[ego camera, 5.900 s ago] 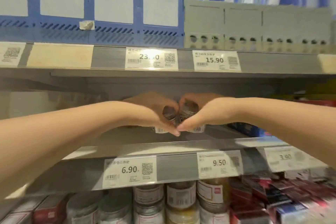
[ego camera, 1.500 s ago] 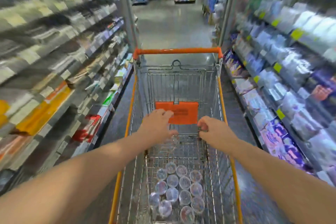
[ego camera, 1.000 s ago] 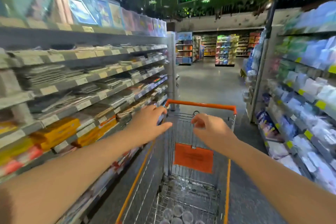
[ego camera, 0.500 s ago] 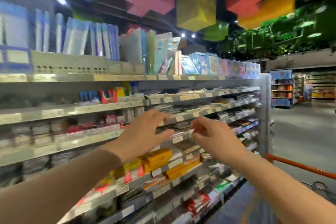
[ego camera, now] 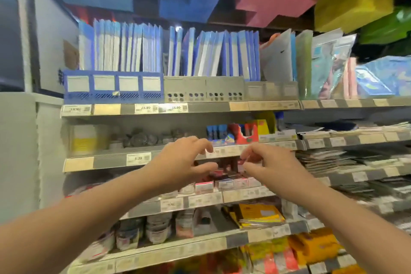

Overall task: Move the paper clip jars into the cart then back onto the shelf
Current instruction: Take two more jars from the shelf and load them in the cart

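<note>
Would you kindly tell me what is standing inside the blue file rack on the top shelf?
Blue-and-white folders stand upright in the blue file rack, packed side by side. Their lower parts and the rack's floor are hidden behind its front wall.

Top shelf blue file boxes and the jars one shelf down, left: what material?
The blue file boxes look like matte moulded plastic: uniform colour, slotted vents along the base. The jars are blurred; seemingly clear plastic or glass over grey contents, cannot tell which.

Stationery shop aisle: tiered shelves (ego camera: 155, 109) with price tags (ego camera: 145, 108), blue folders (ego camera: 124, 49) far up, boxed goods (ego camera: 204, 187) below.
</note>
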Demonstrator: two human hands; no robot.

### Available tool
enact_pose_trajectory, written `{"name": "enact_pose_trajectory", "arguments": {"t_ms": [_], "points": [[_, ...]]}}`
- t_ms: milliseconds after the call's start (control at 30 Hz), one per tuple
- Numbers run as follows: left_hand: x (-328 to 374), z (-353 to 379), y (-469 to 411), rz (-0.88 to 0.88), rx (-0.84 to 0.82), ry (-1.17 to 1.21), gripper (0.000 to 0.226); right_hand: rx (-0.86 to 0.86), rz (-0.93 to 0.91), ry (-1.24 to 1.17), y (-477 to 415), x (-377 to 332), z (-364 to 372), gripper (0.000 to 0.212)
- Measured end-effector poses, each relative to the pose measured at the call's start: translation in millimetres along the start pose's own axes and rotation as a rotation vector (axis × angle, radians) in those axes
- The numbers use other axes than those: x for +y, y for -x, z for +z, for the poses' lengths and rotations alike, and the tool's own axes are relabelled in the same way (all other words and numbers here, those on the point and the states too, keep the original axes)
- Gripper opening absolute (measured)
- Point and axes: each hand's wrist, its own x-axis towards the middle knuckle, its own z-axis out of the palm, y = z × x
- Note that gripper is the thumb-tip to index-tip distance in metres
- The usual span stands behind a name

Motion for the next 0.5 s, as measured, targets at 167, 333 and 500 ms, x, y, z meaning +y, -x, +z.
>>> {"name": "enact_pose_trajectory", "arguments": {"t_ms": [167, 333, 500], "points": [[-83.0, 17.1, -28.3, -0.055, -0.027, -0.064, 0.036, -0.047, -0.098, -0.008, -81.3, 6.4, 58.2, 0.014], [-156.3, 43.8, -65.9, -0.122, -0.049, -0.08, 0.038, -0.088, -0.188, 0.072, -166.4, 39.2, 106.7, 0.012], [-219.9, 67.9, -114.2, -0.18, -0.158, -0.108, 0.044, -0.186, -0.29, 0.113, -259.2, 72.0, 144.0, 0.015]]}}
